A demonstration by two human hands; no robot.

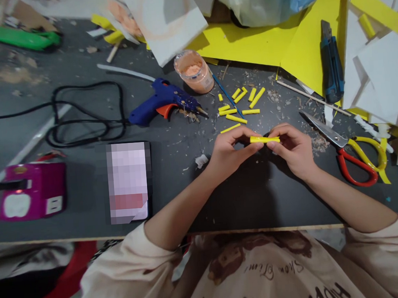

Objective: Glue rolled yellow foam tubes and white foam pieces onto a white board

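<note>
Yellow roll [265, 139] in both hands' fingers [253, 151]

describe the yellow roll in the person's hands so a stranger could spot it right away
On the dark table, find the blue glue gun and the small yellow pieces scattered to its right. Lower in the picture is the yellow roll, the only one pinched between left hand and right hand.

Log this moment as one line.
left hand: fingers on yellow roll | right hand: fingers on same roll | beyond: short yellow pieces | left side: glue gun | right side: scissors
</note>
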